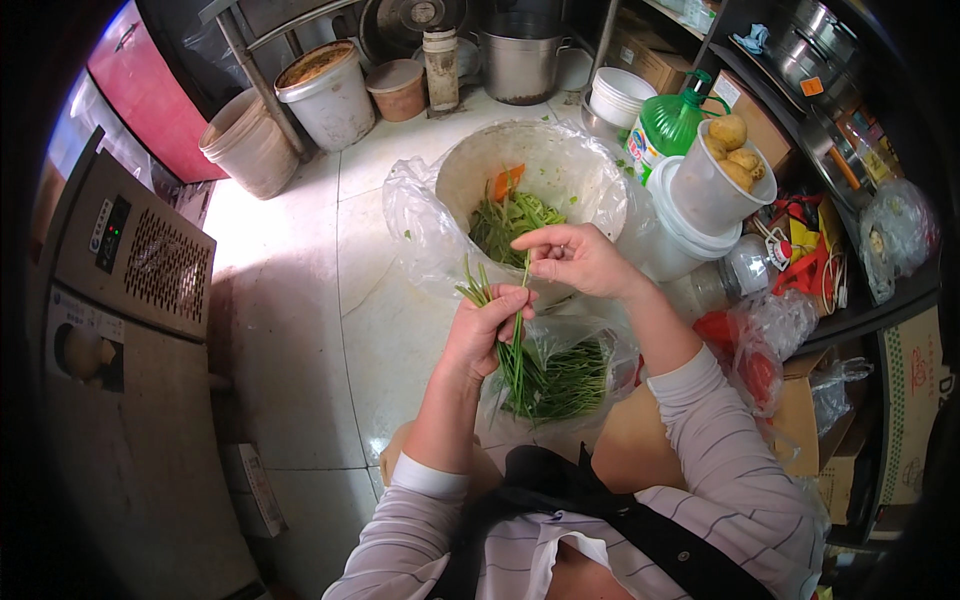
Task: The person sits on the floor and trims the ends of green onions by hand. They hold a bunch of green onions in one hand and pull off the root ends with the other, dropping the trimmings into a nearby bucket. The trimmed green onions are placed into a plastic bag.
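My left hand [491,322] grips a bunch of thin green stems, probably garlic chives [517,375]. Their pale cut ends point up and away from me, and the leaves hang below my fist. One stem stands up apart from the bunch. At its tip is my right hand [581,259], thumb and forefinger close around it; whether they pinch it is unclear. Under my hands, an open clear plastic bag [619,352] on the floor holds more of the same greens [574,379]. Just beyond stands a wide bin [592,165] lined with clear plastic, with leafy scraps [517,217] and an orange piece [508,182] inside.
On the right, a tub of potatoes [720,169] sits on a lidded white bucket [679,225], beside a green pump bottle [667,124]. Shelving [825,330] lines that side. A metal cabinet [135,300] stands left. Buckets [326,97] and a steel pot [519,64] are behind.
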`<state>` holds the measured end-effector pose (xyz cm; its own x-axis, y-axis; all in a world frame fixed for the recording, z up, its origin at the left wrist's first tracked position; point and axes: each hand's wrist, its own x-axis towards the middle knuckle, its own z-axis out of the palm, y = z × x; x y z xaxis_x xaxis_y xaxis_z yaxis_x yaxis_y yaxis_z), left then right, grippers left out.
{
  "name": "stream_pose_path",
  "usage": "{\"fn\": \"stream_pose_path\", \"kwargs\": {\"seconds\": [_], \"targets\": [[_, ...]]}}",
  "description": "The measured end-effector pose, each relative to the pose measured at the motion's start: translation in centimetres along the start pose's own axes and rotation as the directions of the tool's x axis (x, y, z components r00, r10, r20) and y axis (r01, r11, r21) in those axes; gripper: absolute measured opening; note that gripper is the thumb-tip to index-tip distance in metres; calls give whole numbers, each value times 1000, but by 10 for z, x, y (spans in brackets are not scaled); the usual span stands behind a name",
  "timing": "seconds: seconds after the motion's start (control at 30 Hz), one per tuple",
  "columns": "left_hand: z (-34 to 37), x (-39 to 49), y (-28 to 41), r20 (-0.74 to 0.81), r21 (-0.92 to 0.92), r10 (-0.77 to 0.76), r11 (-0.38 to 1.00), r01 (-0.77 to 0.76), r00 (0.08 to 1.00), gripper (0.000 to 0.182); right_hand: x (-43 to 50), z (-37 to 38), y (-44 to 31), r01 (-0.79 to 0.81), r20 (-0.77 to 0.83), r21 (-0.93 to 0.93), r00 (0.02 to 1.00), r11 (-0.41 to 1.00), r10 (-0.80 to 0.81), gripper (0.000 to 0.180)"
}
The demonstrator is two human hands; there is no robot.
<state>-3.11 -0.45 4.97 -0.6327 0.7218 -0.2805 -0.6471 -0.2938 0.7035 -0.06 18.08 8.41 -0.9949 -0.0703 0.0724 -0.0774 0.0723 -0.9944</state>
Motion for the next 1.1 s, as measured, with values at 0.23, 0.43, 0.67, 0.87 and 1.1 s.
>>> {"fn": "stream_pose_path", "kwargs": {"seconds": [0.23,0.43,0.67,0.87,1.1], "targets": [[-5,0,1,26,-106,-55,993,57,998,15,3,-1,6,52,-36,-62,998,997,-54,11],[-4,3,-1,-49,-8,20,1000,-21,999,13,9,-19,9,108,-450,-41,886,993,-115,8],[4,6,-7,-178,272,240,944,-186,954,10,11,-26,21,5,-296,-813,857,583,-421,9],[4,10,-10,-218,355,317,907,-227,923,10,11,-17,20,61,-230,-585,944,809,-238,7],[4,13,-11,-202,313,283,926,-212,938,10,10,-1,22,-27,-36,-11,999,1000,26,11]]}}
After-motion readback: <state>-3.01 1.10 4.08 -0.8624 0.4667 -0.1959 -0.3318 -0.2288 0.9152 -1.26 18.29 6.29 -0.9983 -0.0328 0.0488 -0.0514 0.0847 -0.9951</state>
